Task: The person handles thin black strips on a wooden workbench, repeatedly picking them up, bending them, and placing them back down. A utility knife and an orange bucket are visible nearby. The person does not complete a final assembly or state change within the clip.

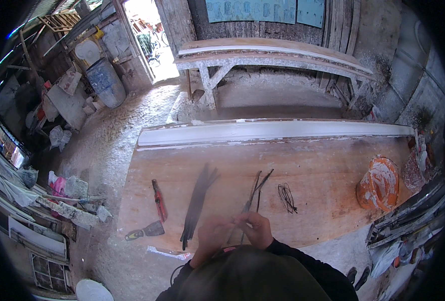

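My two hands meet close together over the near part of the wooden worktable (pixel 323 200). The fingers of my left hand (pixel 213 235) are smeared by motion. My right hand (pixel 255 229) is closed, thumb and finger pinched; what sits between them is too small to make out. Thin dark strands (pixel 256 188) run past the fingertips toward the table's middle. To the left lies a bundle of long dark strips (pixel 196 203), its far end blurred. A small loop of dark wire (pixel 286 198) lies to the right.
A red-handled tool (pixel 159 201) and a putty knife (pixel 147 231) lie at the table's left. A long white moulding (pixel 272 132) spans its far edge. A plaster-smeared orange bucket (pixel 378 185) stands at the right. Beyond is a bench (pixel 262 60); a blue barrel (pixel 105 83) stands far left.
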`<control>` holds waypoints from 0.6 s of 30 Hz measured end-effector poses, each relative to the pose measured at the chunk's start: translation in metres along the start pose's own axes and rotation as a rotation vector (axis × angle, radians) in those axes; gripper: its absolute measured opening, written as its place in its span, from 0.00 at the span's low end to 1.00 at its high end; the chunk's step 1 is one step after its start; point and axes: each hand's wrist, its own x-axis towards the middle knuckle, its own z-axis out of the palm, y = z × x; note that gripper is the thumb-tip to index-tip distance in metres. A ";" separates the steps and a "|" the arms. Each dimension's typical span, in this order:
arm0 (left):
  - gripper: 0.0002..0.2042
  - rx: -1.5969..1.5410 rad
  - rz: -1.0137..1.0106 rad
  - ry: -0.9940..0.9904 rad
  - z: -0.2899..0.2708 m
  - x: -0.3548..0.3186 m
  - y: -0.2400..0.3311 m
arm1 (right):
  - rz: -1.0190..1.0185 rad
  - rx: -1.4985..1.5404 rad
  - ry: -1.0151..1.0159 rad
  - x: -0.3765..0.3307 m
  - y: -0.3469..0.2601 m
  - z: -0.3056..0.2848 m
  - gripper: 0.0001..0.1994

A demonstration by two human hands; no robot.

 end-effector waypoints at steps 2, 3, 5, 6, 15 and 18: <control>0.11 0.102 0.077 0.032 0.000 0.002 0.004 | -0.049 -0.033 -0.006 0.001 -0.005 -0.001 0.07; 0.11 0.154 0.116 0.047 -0.001 0.004 0.009 | -0.074 -0.049 -0.009 0.002 -0.006 -0.002 0.08; 0.11 0.212 0.098 -0.015 -0.001 0.007 0.021 | -0.049 -0.074 -0.017 0.004 -0.010 -0.005 0.06; 0.12 0.240 0.089 -0.048 -0.002 0.009 0.027 | -0.036 -0.087 -0.020 0.004 -0.010 -0.007 0.06; 0.16 0.257 0.091 0.018 0.011 -0.001 0.000 | -0.123 -0.290 -0.104 0.003 0.000 -0.004 0.07; 0.19 0.115 -0.044 -0.040 0.015 0.000 -0.012 | -0.054 -0.306 -0.077 0.002 0.010 -0.002 0.06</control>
